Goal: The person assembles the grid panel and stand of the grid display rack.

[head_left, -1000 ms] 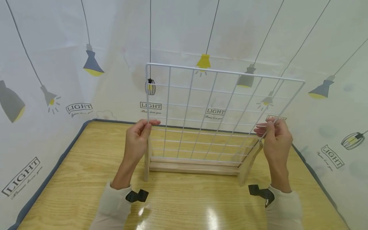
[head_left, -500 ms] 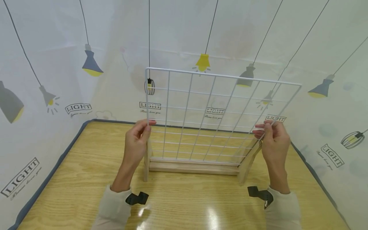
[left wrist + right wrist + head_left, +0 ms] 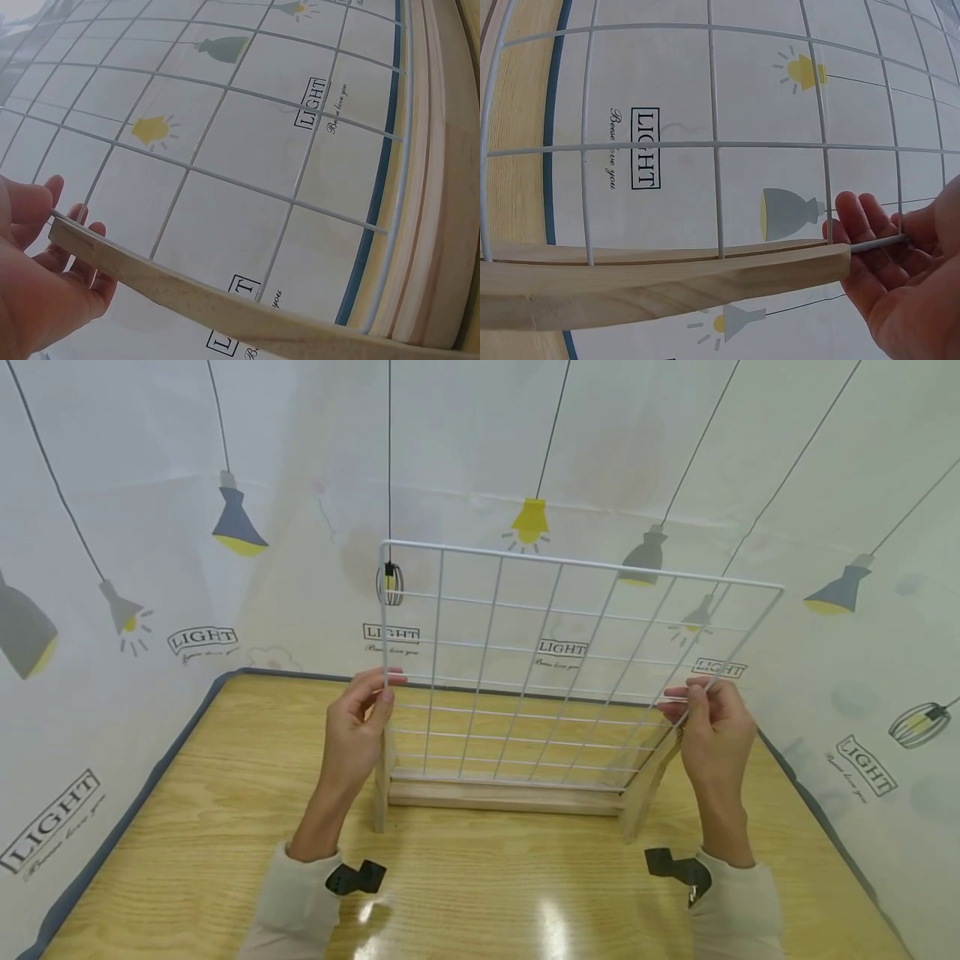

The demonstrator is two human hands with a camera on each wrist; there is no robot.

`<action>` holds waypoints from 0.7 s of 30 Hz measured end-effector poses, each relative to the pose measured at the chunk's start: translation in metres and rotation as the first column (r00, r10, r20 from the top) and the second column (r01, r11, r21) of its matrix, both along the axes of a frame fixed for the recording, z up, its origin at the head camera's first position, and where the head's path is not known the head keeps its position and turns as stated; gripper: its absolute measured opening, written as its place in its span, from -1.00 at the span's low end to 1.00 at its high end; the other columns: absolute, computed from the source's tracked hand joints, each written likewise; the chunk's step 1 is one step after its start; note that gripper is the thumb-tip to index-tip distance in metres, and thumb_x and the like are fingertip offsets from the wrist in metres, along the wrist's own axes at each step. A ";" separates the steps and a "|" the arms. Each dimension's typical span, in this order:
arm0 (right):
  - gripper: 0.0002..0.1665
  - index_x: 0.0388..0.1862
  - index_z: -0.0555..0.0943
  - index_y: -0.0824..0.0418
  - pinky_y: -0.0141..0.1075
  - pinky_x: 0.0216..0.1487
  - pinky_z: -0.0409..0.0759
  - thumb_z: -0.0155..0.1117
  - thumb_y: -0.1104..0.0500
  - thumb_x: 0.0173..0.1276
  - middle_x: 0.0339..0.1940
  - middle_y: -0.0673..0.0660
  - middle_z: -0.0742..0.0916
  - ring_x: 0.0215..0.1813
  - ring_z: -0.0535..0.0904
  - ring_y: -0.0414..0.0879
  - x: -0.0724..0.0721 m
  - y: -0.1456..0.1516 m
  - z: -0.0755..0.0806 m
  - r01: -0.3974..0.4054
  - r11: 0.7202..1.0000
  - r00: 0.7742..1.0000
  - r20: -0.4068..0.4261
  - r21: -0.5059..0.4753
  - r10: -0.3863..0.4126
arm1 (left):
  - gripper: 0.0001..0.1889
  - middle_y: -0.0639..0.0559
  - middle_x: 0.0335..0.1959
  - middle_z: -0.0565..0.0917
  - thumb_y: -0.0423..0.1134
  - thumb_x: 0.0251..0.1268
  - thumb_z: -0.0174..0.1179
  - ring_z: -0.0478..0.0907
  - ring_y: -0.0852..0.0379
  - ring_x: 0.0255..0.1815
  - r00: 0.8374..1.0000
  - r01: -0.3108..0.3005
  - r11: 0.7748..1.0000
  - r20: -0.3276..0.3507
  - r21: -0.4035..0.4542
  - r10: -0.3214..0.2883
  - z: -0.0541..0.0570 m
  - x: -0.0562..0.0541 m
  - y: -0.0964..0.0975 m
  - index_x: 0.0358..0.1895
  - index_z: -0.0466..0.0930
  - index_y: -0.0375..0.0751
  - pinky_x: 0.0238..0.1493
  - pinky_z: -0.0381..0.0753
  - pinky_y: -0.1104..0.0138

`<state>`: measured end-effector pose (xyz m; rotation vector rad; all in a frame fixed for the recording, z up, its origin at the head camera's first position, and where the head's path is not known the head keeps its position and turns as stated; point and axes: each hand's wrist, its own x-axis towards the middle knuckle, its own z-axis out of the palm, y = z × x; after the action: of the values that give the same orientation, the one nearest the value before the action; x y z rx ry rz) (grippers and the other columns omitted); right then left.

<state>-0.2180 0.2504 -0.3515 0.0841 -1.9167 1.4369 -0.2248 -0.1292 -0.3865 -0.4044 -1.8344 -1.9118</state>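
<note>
A white wire grid panel (image 3: 585, 564) stands tilted in a pale wooden stand, its bottom edge down at the wooden base bar (image 3: 502, 797) between two side posts. My left hand (image 3: 354, 722) pinches the panel's left edge wire between thumb and fingers, just above the left post (image 3: 180, 289). On the opposite side, my right hand (image 3: 717, 727) pinches the right edge wire above the tip of the right post (image 3: 780, 274). In both wrist views the fingers reach behind the wire. Whether the bottom wire sits inside a groove cannot be told.
The stand rests on a wood-grain table (image 3: 465, 885) with a dark blue border along its edges. Behind and at the sides hangs a white sheet (image 3: 465, 435) printed with lamps and LIGHT labels. A black strap device (image 3: 356, 877) is on each wrist.
The grid panel has sunk slightly, its top edge now lower than a second ago. Both hands keep their pinch on the side wires, and the right one has shifted slightly left.
</note>
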 end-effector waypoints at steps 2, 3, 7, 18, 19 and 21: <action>-0.79 -0.17 0.51 0.47 -0.49 -0.32 0.68 0.02 0.30 0.55 -0.42 -0.12 0.76 -0.48 0.72 -0.29 0.000 0.000 -0.001 -0.001 1.000 1.000 0.000 0.005 0.001 | -0.80 -0.35 0.10 0.56 -0.58 0.42 0.00 0.48 0.21 0.16 1.000 0.000 1.000 0.001 -0.009 0.000 0.000 0.000 0.000 -0.04 0.59 -0.59 0.17 0.45 0.48; -0.80 -0.17 0.52 0.45 -0.48 -0.32 0.68 0.02 0.29 0.55 -0.42 -0.13 0.76 -0.48 0.72 -0.29 0.000 0.000 -0.001 0.000 1.000 1.000 0.001 0.009 0.000 | -0.80 -0.35 0.10 0.57 -0.58 0.43 0.00 0.47 0.21 0.16 1.000 -0.001 1.000 0.003 -0.014 0.001 0.000 0.000 -0.001 -0.04 0.59 -0.59 0.17 0.45 0.47; -0.84 -0.22 0.56 0.22 -0.49 -0.31 0.68 0.03 0.28 0.55 -0.42 -0.12 0.76 -0.46 0.72 -0.27 0.001 0.000 -0.002 0.002 1.000 1.000 0.006 0.014 -0.002 | -0.79 -0.34 0.10 0.57 -0.59 0.43 -0.01 0.46 0.22 0.17 1.000 0.002 1.000 0.010 -0.028 -0.002 0.000 0.001 -0.002 -0.03 0.59 -0.60 0.18 0.43 0.47; -0.85 -0.23 0.56 0.09 -0.52 -0.31 0.66 0.06 0.27 0.54 -0.43 -0.19 0.74 -0.44 0.71 -0.34 0.000 0.001 -0.006 0.013 0.999 1.000 -0.007 0.044 -0.012 | -0.79 -0.32 0.09 0.57 -0.57 0.44 0.00 0.46 0.23 0.16 1.000 0.012 0.999 0.015 -0.036 -0.011 -0.001 0.002 -0.002 -0.02 0.59 -0.57 0.16 0.43 0.46; -0.85 -0.22 0.56 0.10 -0.52 -0.31 0.66 0.06 0.26 0.55 -0.43 -0.19 0.74 -0.44 0.71 -0.34 0.000 0.001 -0.006 0.013 0.999 1.000 -0.009 0.045 -0.012 | -0.79 -0.32 0.09 0.57 -0.56 0.44 0.00 0.47 0.23 0.15 1.000 0.013 0.999 0.018 -0.034 -0.012 0.000 0.002 -0.002 -0.02 0.59 -0.57 0.15 0.43 0.47; -0.86 -0.21 0.56 0.11 -0.52 -0.31 0.66 0.06 0.26 0.54 -0.43 -0.19 0.74 -0.44 0.71 -0.34 0.001 0.001 -0.006 0.012 0.999 1.000 -0.013 0.048 -0.012 | -0.79 -0.32 0.09 0.57 -0.57 0.44 0.00 0.47 0.23 0.14 1.000 0.014 0.999 0.022 -0.029 -0.014 0.000 0.002 -0.001 -0.02 0.59 -0.57 0.13 0.43 0.47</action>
<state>-0.2173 0.2510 -0.3578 0.1040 -1.9389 1.3794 -0.2224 -0.1305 -0.3866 -0.4091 -1.8802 -1.9075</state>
